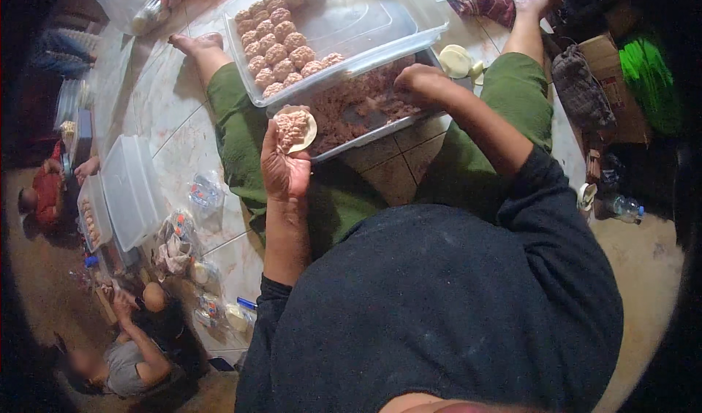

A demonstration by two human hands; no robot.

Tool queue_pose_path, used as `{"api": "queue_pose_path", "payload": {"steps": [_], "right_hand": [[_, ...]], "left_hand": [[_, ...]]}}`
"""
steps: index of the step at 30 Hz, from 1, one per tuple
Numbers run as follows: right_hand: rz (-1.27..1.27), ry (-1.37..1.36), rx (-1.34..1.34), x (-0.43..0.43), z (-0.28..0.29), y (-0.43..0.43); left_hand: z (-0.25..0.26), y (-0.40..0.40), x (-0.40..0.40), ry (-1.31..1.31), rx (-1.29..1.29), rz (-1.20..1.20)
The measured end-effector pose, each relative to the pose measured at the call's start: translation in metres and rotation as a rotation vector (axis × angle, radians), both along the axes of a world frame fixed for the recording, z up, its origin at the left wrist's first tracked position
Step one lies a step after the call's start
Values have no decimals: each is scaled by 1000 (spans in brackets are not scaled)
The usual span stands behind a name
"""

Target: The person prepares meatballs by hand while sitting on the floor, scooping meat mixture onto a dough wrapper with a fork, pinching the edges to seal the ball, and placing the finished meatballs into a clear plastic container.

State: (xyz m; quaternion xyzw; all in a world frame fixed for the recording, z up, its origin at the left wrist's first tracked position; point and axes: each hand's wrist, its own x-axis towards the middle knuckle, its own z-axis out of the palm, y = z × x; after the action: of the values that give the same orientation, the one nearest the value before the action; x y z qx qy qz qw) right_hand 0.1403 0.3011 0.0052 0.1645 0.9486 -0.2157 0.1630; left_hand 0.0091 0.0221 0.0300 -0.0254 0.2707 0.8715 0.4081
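Observation:
My left hand (288, 166) holds a round dough wrapper (310, 133) topped with a mound of minced meat filling (290, 127). Over the right part of a metal tray (366, 143) of ground meat (343, 109), my right hand (422, 81) is bent down with its fingers curled. Whether it grips anything is hidden. Resting across the tray's far side is a clear plastic container (351, 34), where rows of filled meat dumplings (277, 54) fill the left part and front corner. A stack of bare wrappers (455, 61) sits beside the tray, right of my right hand.
My legs in green trousers (241, 144) flank the tray on a tiled floor (181, 133). At left are a plastic lid (134, 193), another container of dumplings (93, 215), bagged packets (205, 191) and other people (126, 358). A water bottle (628, 207) lies at right.

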Motion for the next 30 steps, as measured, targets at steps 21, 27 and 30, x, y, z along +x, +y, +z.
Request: {"api": "queue_pose_path", "payload": {"steps": [21,27,30], "right_hand": [[23,855,-124,54,116,-102],[-51,962,-144,38,119,-98],[63,940,-256,32,105,-96]], "left_hand": [[50,30,49,262,-12,-66],[55,29,54,440,-48,-99],[62,27,57,455,9,-154]]}}
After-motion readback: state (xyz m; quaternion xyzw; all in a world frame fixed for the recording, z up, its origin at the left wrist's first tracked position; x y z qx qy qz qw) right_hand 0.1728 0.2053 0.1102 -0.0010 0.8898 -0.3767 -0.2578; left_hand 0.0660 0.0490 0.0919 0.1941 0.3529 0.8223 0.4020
